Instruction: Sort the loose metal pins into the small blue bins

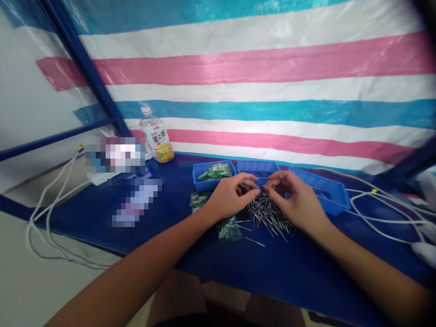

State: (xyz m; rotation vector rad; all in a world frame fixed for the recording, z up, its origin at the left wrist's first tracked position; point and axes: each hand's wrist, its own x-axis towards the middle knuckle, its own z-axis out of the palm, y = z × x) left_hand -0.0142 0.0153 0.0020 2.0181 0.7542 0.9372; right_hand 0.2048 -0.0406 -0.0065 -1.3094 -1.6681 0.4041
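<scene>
Head view: the pile of rods lies just right of the frame's centre, thin and metallic, heaped at many angles on the blue surface. Your left hand comes in from the lower left and reaches the pile's upper left edge, fingers curled and thumb apart. Your right hand comes from the lower right over the pile's right side, its fingers bent and thumb pointing at the left. The fingertips face each other above the heap; you can't tell here whether either hand grips a rod.

One loose rod lies apart, just below the pile. A clear bag sits beneath your left wrist, and another bag lies farther left, partly behind your forearm.

Behind your hands runs a row of blue bins: the left bin holds green packets, the middle bin is partly hidden by your fingers, and the right bin sits behind your right hand. Left of them stands a bottle, slightly tilted in the frame. A striped sheet fills the upper frame.
</scene>
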